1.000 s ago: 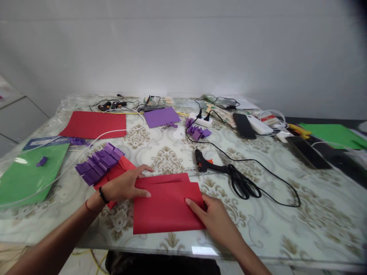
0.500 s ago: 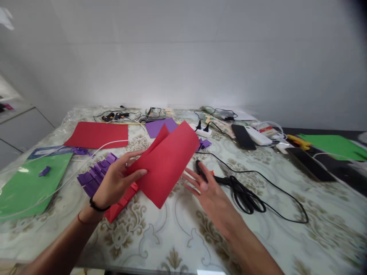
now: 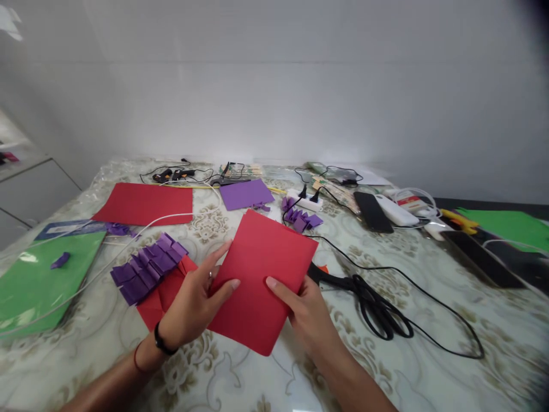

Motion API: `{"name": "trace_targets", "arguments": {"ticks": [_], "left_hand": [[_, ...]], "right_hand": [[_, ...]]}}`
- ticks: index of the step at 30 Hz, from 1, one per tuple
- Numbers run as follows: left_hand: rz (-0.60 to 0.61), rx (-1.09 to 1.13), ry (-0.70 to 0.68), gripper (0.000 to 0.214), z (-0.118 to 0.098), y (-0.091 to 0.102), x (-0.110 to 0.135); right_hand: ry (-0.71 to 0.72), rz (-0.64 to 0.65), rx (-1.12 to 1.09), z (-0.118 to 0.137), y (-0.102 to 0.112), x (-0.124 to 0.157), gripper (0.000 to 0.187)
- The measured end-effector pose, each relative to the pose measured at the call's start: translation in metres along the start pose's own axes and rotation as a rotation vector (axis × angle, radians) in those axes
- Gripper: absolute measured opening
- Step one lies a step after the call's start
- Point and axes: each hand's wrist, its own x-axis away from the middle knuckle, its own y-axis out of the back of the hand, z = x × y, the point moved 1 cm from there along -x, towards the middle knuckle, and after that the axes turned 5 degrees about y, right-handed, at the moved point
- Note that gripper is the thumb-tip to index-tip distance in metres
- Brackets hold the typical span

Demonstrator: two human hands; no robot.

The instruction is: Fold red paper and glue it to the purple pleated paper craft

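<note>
A folded sheet of red paper (image 3: 263,269) is held above the table between both hands. My left hand (image 3: 199,297) grips its left edge, thumb on the front and fingers behind. On the right edge my right hand (image 3: 306,306) pinches it, the thumb lying on top and the other fingers hidden underneath. Left of the sheet lies a red paper piece (image 3: 169,289), partly covered by a strip of pleated purple paper (image 3: 148,264). Black-handled scissors (image 3: 377,303) rest just right of my right hand, their blades partly hidden.
A red sheet (image 3: 148,201) and a green sheet (image 3: 51,280) lie left; a purple sheet (image 3: 245,193) is at the back. Behind my hands are purple scraps (image 3: 300,217) and a white power strip (image 3: 306,200). A dark phone (image 3: 372,210) and cables lie right.
My right hand has closed on the right edge of the red paper. The sheet, loosely bent before, now lies folded flat and lower, facing up. The view has shifted slightly.
</note>
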Motion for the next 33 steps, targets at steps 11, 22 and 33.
{"name": "trace_targets", "arguments": {"ticks": [11, 22, 33], "left_hand": [[-0.131, 0.325, 0.051, 0.05, 0.002, -0.001, 0.008], [-0.117, 0.268, 0.084, 0.052, -0.006, 0.009, 0.002], [-0.133, 0.127, 0.083, 0.027, -0.004, 0.018, -0.001]], "right_hand": [[-0.056, 0.193, 0.192, -0.002, 0.018, 0.01, 0.048], [-0.166, 0.241, 0.277, 0.003, 0.022, 0.012, 0.048], [-0.183, 0.242, 0.328, 0.004, 0.022, 0.014, 0.047]]}}
